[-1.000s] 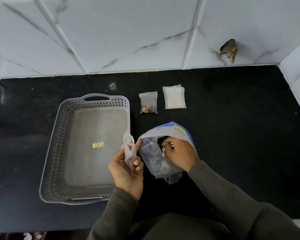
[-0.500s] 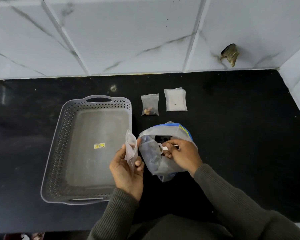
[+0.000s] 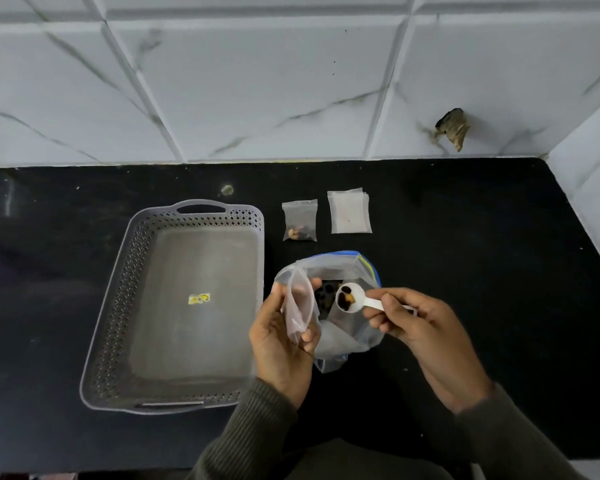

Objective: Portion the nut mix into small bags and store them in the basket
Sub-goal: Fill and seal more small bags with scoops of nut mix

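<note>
Right hand point(image 3: 426, 330) holds a loaded white scoop point(image 3: 349, 297) over the big nut bag point(image 3: 343, 337) — left hand point(image 3: 278, 341) pinches a small bag point(image 3: 300, 306).

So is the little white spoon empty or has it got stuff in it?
Not empty: a few dark pieces and one yellowish piece sit in the spoon, held by the right hand.

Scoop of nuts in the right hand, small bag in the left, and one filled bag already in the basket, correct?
Not quite. The head view shows the filled bag on the counter beside the basket, not in it. The scoop and small bag are as you say.
</note>
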`<state>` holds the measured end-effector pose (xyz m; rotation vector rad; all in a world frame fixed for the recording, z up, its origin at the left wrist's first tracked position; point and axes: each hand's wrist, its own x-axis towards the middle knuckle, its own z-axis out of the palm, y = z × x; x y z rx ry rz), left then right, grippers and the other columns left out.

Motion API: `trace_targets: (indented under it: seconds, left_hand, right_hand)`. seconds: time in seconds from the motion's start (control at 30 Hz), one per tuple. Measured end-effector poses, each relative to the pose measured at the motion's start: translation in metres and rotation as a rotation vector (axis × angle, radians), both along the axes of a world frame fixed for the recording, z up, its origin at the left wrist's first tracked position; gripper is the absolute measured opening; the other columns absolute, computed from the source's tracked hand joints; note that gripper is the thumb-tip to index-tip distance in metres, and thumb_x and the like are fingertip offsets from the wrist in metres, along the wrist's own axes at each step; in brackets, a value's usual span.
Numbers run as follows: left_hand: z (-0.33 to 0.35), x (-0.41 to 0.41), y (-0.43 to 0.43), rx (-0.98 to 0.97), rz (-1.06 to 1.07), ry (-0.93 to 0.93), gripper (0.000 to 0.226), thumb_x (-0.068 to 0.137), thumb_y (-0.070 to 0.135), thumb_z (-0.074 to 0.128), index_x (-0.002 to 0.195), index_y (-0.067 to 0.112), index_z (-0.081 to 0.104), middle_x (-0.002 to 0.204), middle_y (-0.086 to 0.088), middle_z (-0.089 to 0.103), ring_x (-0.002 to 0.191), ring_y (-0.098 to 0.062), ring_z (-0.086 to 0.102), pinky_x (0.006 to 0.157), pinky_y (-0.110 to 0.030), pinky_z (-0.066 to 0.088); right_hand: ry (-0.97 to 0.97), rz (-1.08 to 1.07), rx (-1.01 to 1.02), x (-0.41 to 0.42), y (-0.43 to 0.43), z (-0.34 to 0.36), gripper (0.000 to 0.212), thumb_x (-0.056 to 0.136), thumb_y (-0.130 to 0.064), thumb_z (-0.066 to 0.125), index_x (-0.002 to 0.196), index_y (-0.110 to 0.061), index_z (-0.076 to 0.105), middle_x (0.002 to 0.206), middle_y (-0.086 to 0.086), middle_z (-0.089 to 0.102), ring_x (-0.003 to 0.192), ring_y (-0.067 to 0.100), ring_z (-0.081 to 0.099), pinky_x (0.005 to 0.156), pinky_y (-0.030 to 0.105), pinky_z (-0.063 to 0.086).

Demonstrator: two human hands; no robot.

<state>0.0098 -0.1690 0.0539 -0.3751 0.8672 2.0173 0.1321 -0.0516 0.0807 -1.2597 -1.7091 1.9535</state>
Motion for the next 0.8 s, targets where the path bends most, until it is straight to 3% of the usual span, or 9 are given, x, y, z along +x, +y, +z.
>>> trace_targets:
  seconds: [0.17, 0.33, 0.57, 0.8]
  left_hand:
    - [-0.010, -0.001, 0.010, -0.016, 0.036, -0.001, 0.025, 0.088, 0.037, 0.060, 0.095, 0.014, 0.065, 0.096, -0.011, 0.065, 0.044, -0.007, 0.046, 0.034, -0.018, 0.033]
    - [-0.011, 0.001, 0.017, -0.090, 0.015, 0.098, 0.023, 0.092, 0.036, 0.058, 0.096, 0.015, 0.066, 0.068, 0.001, 0.057, 0.046, -0.008, 0.043, 0.037, -0.020, 0.032]
    - [-0.014, 0.002, 0.018, -0.097, 0.039, 0.187, 0.028, 0.092, 0.040, 0.059, 0.098, 0.013, 0.065, 0.077, -0.002, 0.059, 0.053, -0.010, 0.044, 0.040, -0.021, 0.032]
    - [-0.011, 0.002, 0.017, -0.102, 0.031, 0.281, 0.020, 0.086, 0.038, 0.061, 0.079, 0.021, 0.068, 0.081, -0.002, 0.063, 0.063, -0.011, 0.056, 0.044, -0.022, 0.038]
  right_hand:
    - [0.127, -0.023, 0.141, 0.007, -0.010, 0.051, 0.023, 0.095, -0.015, 0.051, 0.099, -0.016, 0.074, 0.088, 0.008, 0.073, 0.077, 0.016, 0.067, 0.068, 0.024, 0.053]
    - [0.195, 0.037, 0.398, -0.002, -0.029, 0.083, 0.021, 0.092, -0.017, 0.053, 0.099, -0.019, 0.073, 0.082, 0.002, 0.074, 0.069, 0.013, 0.068, 0.063, 0.018, 0.053]
    - [0.141, 0.085, 0.589, -0.012, -0.036, 0.072, 0.019, 0.091, -0.021, 0.055, 0.101, -0.021, 0.072, 0.077, -0.008, 0.072, 0.068, 0.009, 0.069, 0.062, 0.014, 0.052]
    - [0.064, 0.154, 0.888, -0.014, -0.038, 0.067, 0.023, 0.094, -0.031, 0.052, 0.105, -0.023, 0.071, 0.078, -0.021, 0.067, 0.074, -0.004, 0.067, 0.064, 0.012, 0.052]
